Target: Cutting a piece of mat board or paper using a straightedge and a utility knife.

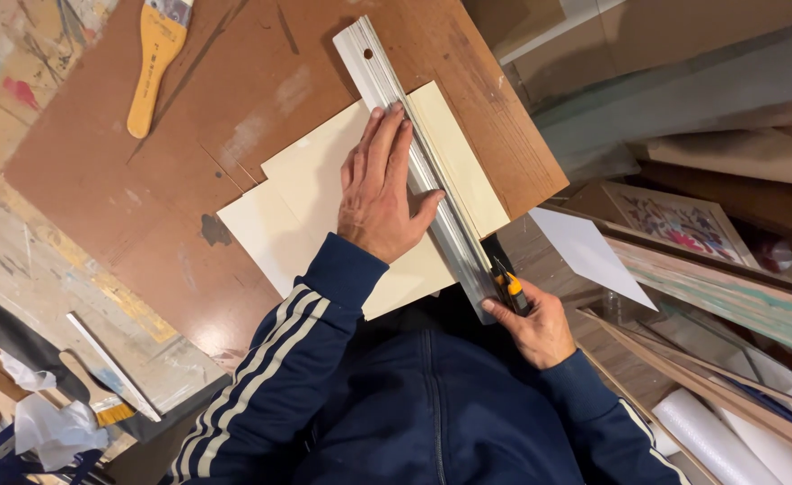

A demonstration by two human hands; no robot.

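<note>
paint-stained workbench, brown hardboard, perhaps stacked frames

Cream card, silver ruler, yellow-black knife, white-striped navy sleeve.

Bare board left of ruler; brush blocks far corner.

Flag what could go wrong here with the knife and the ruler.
The left hand presses the metal ruler with fingertips at its cutting edge, so a slip of the utility knife in the right hand might nick them. The cream board could shift, skewing the cut.
</note>
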